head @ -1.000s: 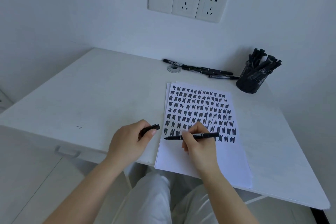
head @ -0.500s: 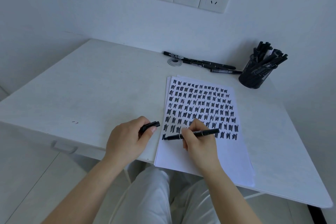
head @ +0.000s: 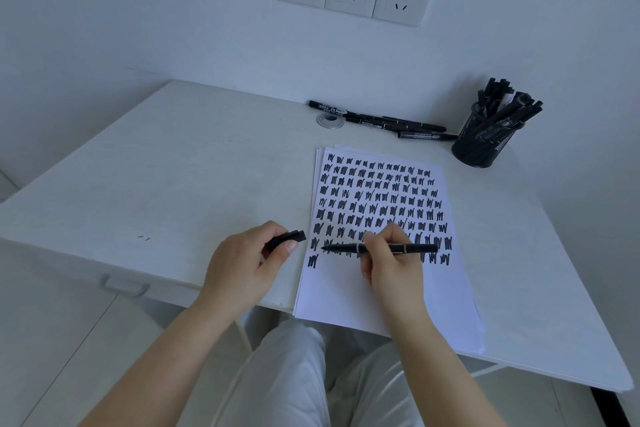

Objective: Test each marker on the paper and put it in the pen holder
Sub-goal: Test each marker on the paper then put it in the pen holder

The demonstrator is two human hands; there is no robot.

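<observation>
On the white desk [head: 173, 184] I see, just left of the paper [head: 381, 295], my left hand [head: 242, 267] pinching the cap [head: 287, 238]; over the paper, my right hand [head: 391, 263] pinches the marker [head: 415, 248]; the pen holder [head: 485, 142] stands beyond its far right corner.

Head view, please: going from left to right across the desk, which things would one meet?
Drawer handle → left hand holding the cap → right hand holding the marker over the paper → pen holder.
</observation>
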